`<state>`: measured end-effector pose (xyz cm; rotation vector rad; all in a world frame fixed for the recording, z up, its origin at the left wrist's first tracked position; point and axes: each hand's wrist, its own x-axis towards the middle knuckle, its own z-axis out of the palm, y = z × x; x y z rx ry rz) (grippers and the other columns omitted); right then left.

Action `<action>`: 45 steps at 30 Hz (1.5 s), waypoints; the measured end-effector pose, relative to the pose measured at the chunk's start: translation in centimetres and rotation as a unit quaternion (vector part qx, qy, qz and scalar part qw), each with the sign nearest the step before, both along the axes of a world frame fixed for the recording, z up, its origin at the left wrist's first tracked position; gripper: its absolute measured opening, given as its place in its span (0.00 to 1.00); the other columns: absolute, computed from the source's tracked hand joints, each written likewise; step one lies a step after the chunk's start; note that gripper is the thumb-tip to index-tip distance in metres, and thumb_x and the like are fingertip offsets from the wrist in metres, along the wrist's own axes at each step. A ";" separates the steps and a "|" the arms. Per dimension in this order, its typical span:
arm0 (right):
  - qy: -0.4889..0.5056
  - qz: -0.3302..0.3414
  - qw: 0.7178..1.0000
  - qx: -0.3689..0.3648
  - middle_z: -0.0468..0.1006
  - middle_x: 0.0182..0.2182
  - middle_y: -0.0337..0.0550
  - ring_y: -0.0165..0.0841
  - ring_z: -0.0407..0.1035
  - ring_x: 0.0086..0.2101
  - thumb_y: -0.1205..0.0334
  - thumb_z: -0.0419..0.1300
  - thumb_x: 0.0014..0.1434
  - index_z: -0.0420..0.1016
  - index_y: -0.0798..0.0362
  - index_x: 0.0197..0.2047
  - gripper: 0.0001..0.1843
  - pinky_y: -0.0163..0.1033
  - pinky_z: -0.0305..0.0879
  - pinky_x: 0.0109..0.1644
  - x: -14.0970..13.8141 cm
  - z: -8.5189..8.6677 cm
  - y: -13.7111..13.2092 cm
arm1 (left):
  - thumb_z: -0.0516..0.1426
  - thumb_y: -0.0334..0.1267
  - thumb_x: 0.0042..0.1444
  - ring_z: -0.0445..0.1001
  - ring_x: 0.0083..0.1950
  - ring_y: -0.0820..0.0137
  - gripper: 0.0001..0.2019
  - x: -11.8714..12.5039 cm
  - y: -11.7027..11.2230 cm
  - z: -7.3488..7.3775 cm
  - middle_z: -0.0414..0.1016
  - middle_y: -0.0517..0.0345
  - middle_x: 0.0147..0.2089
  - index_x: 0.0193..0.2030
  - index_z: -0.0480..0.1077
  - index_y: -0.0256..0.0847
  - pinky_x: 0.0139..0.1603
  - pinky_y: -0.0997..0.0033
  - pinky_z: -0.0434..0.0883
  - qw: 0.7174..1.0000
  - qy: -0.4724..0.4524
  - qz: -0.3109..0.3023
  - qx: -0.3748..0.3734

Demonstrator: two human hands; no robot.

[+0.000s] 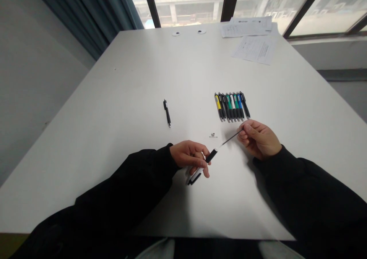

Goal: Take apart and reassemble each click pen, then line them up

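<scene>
Pinched between thumb and fingertips of the right hand [258, 139], a thin dark pen refill [231, 136], held nearly level above the desk [114, 136], its far end meeting a white-edged opening in a black pen barrel [211, 156]. Barrel gripped in the left hand [189, 156], fingers curled closed around it rather than spread, its end jutting past them toward the right hand. Just below those fingers, a second black-and-white pen piece [195, 178], either tucked against the hand or lying on the desk; no telling which from this view, nor whether the refill was entering or leaving the barrel.

Beyond the hands, close to the right fingertips, a tiny pale object [213, 135], too small to name. Farther out, a neat side-by-side row of click pens [232, 106] in yellow, white, green and blue, all tips toward the person. Well to the left, a lone black click pen [167, 113], tilted on the desk. At the far edge, sheets of printed paper [255, 49] and two round grommets [176, 34], with a curtain [86, 14] and a window [329, 7] behind.
</scene>
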<state>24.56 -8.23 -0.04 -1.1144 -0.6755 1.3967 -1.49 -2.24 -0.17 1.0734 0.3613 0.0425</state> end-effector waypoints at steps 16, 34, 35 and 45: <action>-0.086 0.114 0.989 0.032 0.69 0.17 0.34 0.23 0.54 0.17 0.56 0.70 0.53 0.72 0.55 0.26 0.14 0.33 0.44 0.20 -3.5 -0.3 -0.8 | 0.65 0.50 0.51 0.66 0.14 0.78 0.21 1.1 -0.2 0.0 0.80 0.48 0.28 0.38 0.67 0.33 0.15 0.81 0.61 0.999 0.030 0.009 0.039; -0.189 0.143 0.966 0.102 0.70 0.19 0.37 0.26 0.59 0.21 0.55 0.69 0.54 0.76 0.55 0.26 0.13 0.35 0.54 0.25 -3.4 0.9 -1.2 | 0.67 0.47 0.49 0.63 0.14 0.81 0.20 1.2 -0.7 0.2 0.80 0.51 0.28 0.37 0.69 0.32 0.14 0.82 0.60 0.995 0.044 0.048 0.071; -0.203 0.142 0.962 0.117 0.71 0.20 0.37 0.27 0.60 0.22 0.54 0.69 0.53 0.78 0.55 0.29 0.12 0.36 0.57 0.26 -3.3 0.8 -1.2 | 0.67 0.48 0.49 0.64 0.14 0.81 0.20 1.2 -0.7 0.1 0.80 0.50 0.28 0.37 0.68 0.32 0.15 0.82 0.61 0.996 0.040 0.048 0.066; -0.603 0.114 0.752 0.241 0.74 0.29 0.44 0.30 0.65 0.25 0.58 0.61 0.60 0.78 0.55 0.41 0.11 0.37 0.63 0.32 -2.2 -0.7 0.3 | 0.66 0.49 0.50 0.67 0.15 0.79 0.22 1.2 -0.6 0.2 0.81 0.45 0.31 0.39 0.67 0.32 0.16 0.80 0.65 0.998 0.005 0.053 0.040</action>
